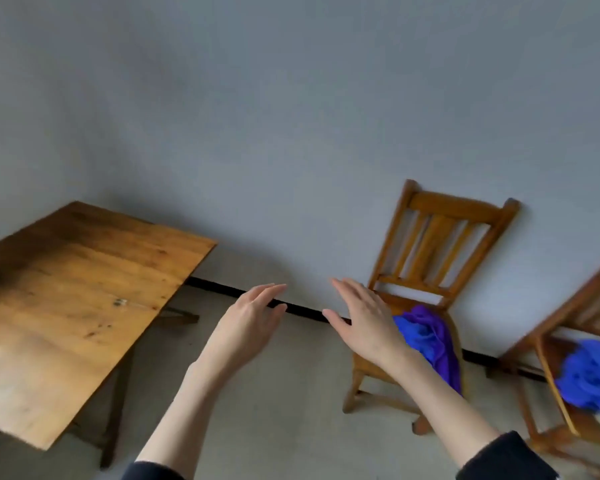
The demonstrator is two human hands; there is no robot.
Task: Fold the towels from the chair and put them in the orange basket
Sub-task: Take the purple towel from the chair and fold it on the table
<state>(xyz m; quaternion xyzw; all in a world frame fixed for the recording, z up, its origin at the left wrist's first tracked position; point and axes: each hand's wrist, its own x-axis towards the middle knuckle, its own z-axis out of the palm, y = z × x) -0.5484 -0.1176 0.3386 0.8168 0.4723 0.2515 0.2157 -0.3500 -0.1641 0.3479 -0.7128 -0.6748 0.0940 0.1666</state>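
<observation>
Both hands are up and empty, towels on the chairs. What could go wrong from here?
1. The purple towel hangs over the seat edge of the chair; a one-handed pull by the right hand may drag it to the floor.
2. It lies bunched with a blue towel, so both may lift together.
3. No orange basket is in view; the left hand has only the table nearby.

A wooden worktop (73,292) stands at nine o'clock, its top bare wood. At three o'clock a chair (437,244) against the wall carries crumpled blue and purple towels (426,336) on its seat. A second chair (568,327) at four o'clock holds a blue cloth (591,375), and all stand on the grey floor (291,393).
</observation>
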